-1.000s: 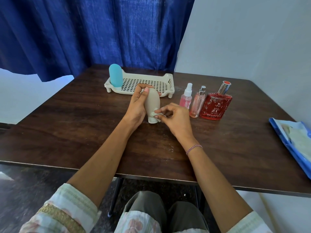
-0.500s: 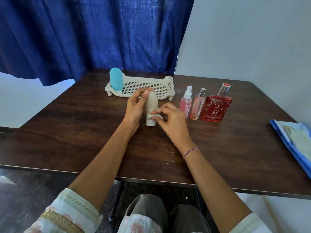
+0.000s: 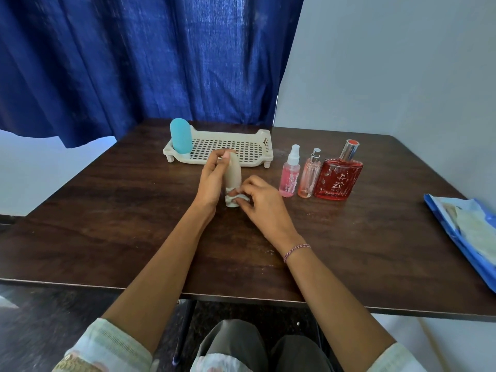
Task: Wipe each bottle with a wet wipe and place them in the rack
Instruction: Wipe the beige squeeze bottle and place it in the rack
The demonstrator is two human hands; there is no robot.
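While left hand (image 3: 212,181) grips beige bottle (image 3: 233,171) upright on table (image 3: 107,210) before rack (image 3: 259,147) and right hand (image 3: 261,204) pinches wet wipe (image 3: 236,196) at its base, hard rubbing may tip it towards neighbouring spray bottles (image 3: 289,175).

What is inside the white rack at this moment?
A blue bottle stands upright at the left end of the rack. The left hand and the beige bottle hide part of its near side.

Beyond fingers (image 3: 245,185): rack (image 3: 265,142), close; its floor open right of the blue bottle (image 3: 181,138)
Right of fingers: bottle row (image 3: 309,175), pink spray (image 3: 289,174) nearest (tight gaps)
Left of fingers: bare table (image 3: 107,210)
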